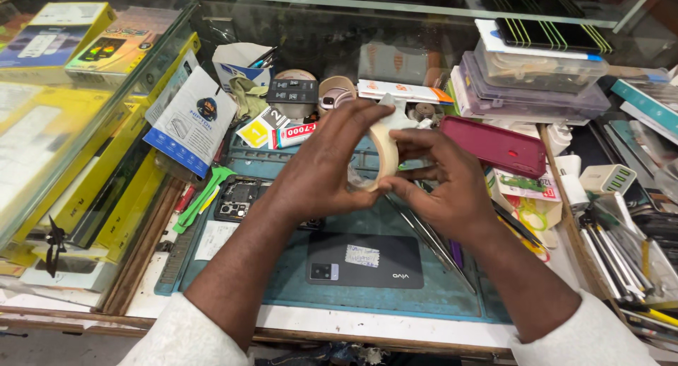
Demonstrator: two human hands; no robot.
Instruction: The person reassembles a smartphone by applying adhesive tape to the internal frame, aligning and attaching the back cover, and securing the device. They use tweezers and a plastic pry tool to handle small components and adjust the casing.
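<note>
Both my hands hold a roll of pale masking tape point(382, 148) above a teal work mat point(296, 267). My left hand point(321, 168) grips the roll from the left, fingers curled over its top. My right hand point(441, 179) pinches the roll's right edge with thumb and fingers. Below my hands a dark grey phone point(364, 260) lies back up on the mat, a white sticker on it. An opened phone point(240, 198) with bare circuitry lies left of my left wrist. Metal tweezers point(431, 242) lie under my right hand.
A maroon phone case point(500, 145) sits right of the roll. Clear plastic boxes point(537, 83) are stacked at back right, yellow boxes point(49, 147) in a glass case at left. A glue tube point(293, 134), green pry tools point(201, 196) and white chargers point(607, 179) crowd the bench.
</note>
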